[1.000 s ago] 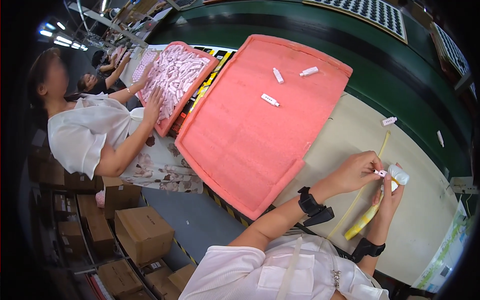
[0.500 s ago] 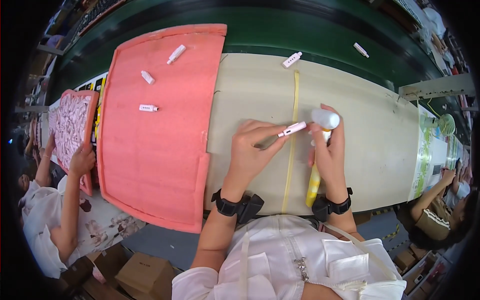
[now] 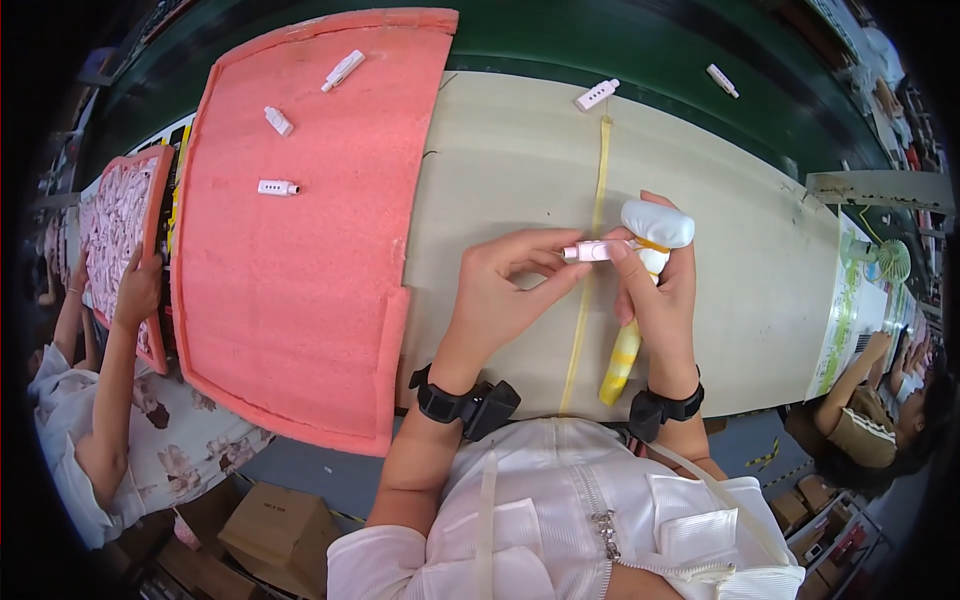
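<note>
Between thumb and fingertips, my left hand (image 3: 500,295) pinches one end of a small pale pink stick-shaped device (image 3: 590,251). The thumb and finger of my right hand (image 3: 657,305) meet the device's other end. That same hand is also wrapped round a mallet (image 3: 657,224) with a white covered head and a yellow and white handle, held head up with the handle pointing down toward me. Part of the handle is hidden behind my fingers. Both hands are over the beige bench top (image 3: 500,180).
On the left lies a pink foam mat (image 3: 300,280) with several similar devices scattered on it. Another device (image 3: 598,94) rests at the bench's far edge, and one (image 3: 722,81) on the green surface beyond. A co-worker holds a pink tray (image 3: 155,250) at the left; others sit at the right.
The device has turned from slanted to nearly level, and my right thumb and finger have closed on its right end. The mallet head has tilted slightly. The whole view has shifted a little.
</note>
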The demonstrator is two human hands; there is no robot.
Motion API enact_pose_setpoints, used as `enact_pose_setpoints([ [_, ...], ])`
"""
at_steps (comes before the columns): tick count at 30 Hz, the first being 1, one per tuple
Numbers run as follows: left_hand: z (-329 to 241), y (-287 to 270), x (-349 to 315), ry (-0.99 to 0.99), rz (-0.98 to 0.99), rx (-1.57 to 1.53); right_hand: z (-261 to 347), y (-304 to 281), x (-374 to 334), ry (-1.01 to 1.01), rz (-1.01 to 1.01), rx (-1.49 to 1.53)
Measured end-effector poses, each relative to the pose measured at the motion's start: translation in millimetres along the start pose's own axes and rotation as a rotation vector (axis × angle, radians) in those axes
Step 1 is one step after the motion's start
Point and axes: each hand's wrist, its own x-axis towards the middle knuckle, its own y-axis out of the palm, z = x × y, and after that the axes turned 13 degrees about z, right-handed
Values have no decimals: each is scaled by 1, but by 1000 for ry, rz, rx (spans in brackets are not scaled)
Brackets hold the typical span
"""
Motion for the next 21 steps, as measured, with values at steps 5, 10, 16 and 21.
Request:
enact_pose_setpoints([
  [5,3,-8,-2,-116,92,-54,1,3,-1,-38,32,24],
  [10,10,-10,2,-60,-1,183,8,0,5,-49,-121,-34],
  [16,25,-19,7,140,-128,754,12,13,-2,67,9,-96],
  [21,30,-22,8,131,-157,731,3,26,0,42,256,-524],
])
